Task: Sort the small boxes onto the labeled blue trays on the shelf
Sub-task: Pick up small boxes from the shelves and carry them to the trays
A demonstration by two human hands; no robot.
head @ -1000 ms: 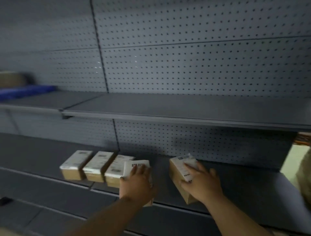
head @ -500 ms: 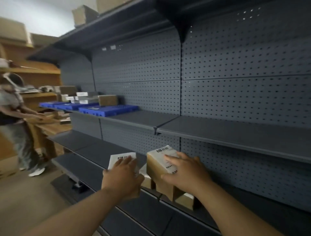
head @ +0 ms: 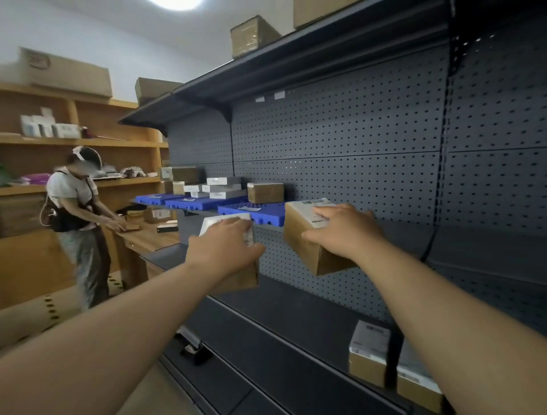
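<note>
Boxes (head: 305, 243) up nr blue trays (head: 266, 212), grey shelf (head: 488, 254).

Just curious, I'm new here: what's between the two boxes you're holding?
Nothing, by the head view: left box and right box are apart; only pegboard shows behind the gap.

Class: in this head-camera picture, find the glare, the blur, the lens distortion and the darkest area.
Head view: the ceiling light blows out into glare at the top edge; the bystander at left is soft; the shelf unit bows, a wide-angle effect; label print on the left-hand box and right-hand box is smeared; the bottom shelf lies dimmest.
</note>
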